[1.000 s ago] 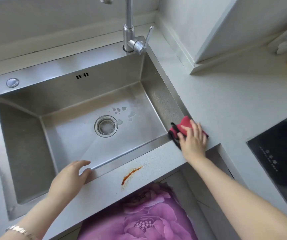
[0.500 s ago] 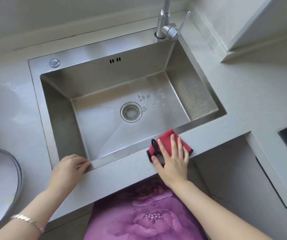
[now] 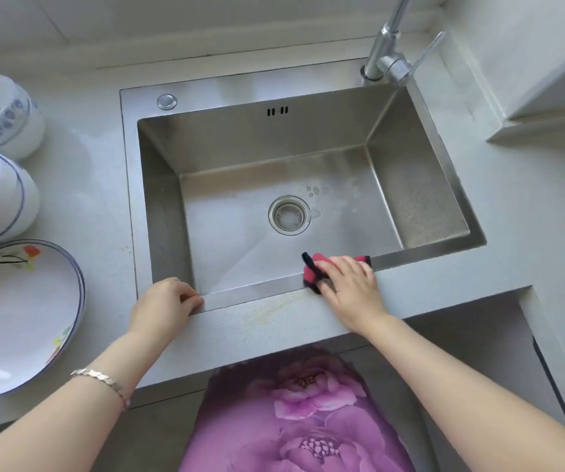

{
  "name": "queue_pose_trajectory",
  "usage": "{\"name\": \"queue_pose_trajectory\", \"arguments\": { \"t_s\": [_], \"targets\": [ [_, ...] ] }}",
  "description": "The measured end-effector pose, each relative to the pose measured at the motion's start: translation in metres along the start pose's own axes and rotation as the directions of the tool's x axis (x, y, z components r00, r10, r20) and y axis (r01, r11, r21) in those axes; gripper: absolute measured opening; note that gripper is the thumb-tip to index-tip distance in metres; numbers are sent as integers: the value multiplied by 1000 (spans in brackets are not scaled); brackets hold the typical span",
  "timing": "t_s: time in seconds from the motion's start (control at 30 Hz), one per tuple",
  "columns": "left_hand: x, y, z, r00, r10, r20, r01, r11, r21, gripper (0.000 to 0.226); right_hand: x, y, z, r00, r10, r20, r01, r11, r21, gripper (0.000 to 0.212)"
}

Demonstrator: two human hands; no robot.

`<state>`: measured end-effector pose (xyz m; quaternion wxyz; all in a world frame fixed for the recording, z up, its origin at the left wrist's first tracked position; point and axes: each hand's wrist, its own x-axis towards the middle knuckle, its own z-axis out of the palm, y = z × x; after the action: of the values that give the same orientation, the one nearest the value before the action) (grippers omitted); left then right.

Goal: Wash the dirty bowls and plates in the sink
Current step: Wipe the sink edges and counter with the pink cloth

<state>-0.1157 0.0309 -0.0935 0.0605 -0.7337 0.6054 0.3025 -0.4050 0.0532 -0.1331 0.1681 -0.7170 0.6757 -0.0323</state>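
The right hand (image 3: 349,291) lies flat on a red cloth (image 3: 318,265), its fingers (image 3: 333,264) nearly straight and close together, pressing the cloth onto the near rim of the sink (image 3: 158,199), right of middle. The left hand (image 3: 163,304) rests on the same rim farther left, fingers curled over its inner edge and gripping it. The basin holds only a few wet patches by the drain (image 3: 288,215). The dishes sit on the worktop (image 3: 512,216) left of the sink: two stacks of bowls (image 3: 1,158) upside down at the far left, and a flowered plate (image 3: 18,318) nearer. The tap (image 3: 390,59) stands at the far right corner.
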Motion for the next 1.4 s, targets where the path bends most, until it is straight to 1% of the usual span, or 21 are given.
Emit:
{"name": "queue_pose_trajectory", "arguments": {
  "t_s": [0.07, 0.17, 0.23, 0.27, 0.3, 0.37, 0.43, 0.5, 0.57, 0.6, 0.63, 0.73, 0.8, 0.9, 0.93, 1.0, 1.1, 1.2, 1.27, 1.33, 1.4],
  "targets": [
    [-1, 1, 1, 1000, -25, -13, 25, 1000, -14, 19, 2, 33, -12, 995, 66, 69, -64, 998, -18, 64],
    [-3, 3, 4, 998, -60, -32, 59, 998, -16, 20, 5, 62, -21, 962, 269, -47, -270, 963, -12, 73],
    [-4, 4, 7, 995, -82, -51, 81, 997, -17, 20, 10, 50, -19, 896, 436, -91, -433, 900, 50, 73],
    [-5, 4, 8, 994, -92, -65, 91, 996, -23, 20, 11, 33, -15, 885, 458, -86, -452, 888, 80, 71],
    [-6, 5, 9, 992, -99, -79, 98, 995, -25, 20, 9, 11, -9, 904, 419, -88, -411, 907, 96, 65],
    [-8, 6, 13, 990, -99, -102, 98, 995, -9, 20, 3, -38, 11, 968, 228, -104, -219, 972, 90, 49],
    [-12, 7, 15, 989, -80, -126, 80, 997, -5, 21, -4, -77, 22, 998, 66, 3, -66, 993, 101, 42],
    [-17, 5, 15, 982, -39, -183, 33, 999, -37, 21, -6, -82, 25, 996, -40, 83, 30, 993, 110, 41],
    [-24, -2, 10, 959, -18, -282, -5, 997, -80, 21, -7, -55, 24, 984, -160, 76, 153, 984, 88, 42],
    [-28, -7, 6, 943, -13, -332, -18, 996, -88, 22, -9, -35, 22, 985, -166, 57, 162, 984, 73, 44],
    [-31, -13, 1, 929, -8, -371, -23, 996, -81, 23, -11, -15, 17, 992, -118, 35, 115, 990, 75, 48],
    [-38, -37, -12, 920, -15, -392, 13, 1000, -9, 25, -21, 19, 6, 991, 133, -22, -128, 979, 160, 68],
    [-40, -57, -22, 925, 8, -379, 1, 1000, 24, 28, -27, 10, 9, 970, 240, -49, -227, 955, 189, 65],
    [-35, -85, -32, 909, 224, -350, -187, 973, 135, 35, -33, -29, 24, 938, 345, -39, -335, 927, 167, 54],
    [-32, -93, -36, 894, 282, -349, -238, 957, 164, 36, -36, -45, 30, 941, 337, -39, -328, 932, 154, 56],
    [-29, -107, -48, 870, 322, -374, -282, 946, 159, 33, -40, -81, 45, 970, 234, -68, -225, 967, 117, 58],
    [-22, -131, -63, 878, 269, -395, -265, 962, 65, 34, -43, -150, 66, 996, 59, -59, -55, 996, 71, 53],
    [-14, -156, -81, 880, 246, -407, -268, 963, 3, 37, -31, -223, 86, 996, -85, -10, 85, 995, 46, 51],
    [-9, -166, -93, 875, 237, -422, -277, 960, -37, 39, -20, -263, 95, 995, -97, -14, 97, 994, 53, 48],
    [-7, -173, -100, 874, 236, -424, -290, 955, -66, 39, -5, -285, 99, 999, -18, -41, 23, 992, 123, 40],
    [-5, -175, -103, 879, 233, -415, -293, 952, -86, 36, 7, -281, 95, 996, 53, -72, -30, 958, 285, 33]
  ]
}}
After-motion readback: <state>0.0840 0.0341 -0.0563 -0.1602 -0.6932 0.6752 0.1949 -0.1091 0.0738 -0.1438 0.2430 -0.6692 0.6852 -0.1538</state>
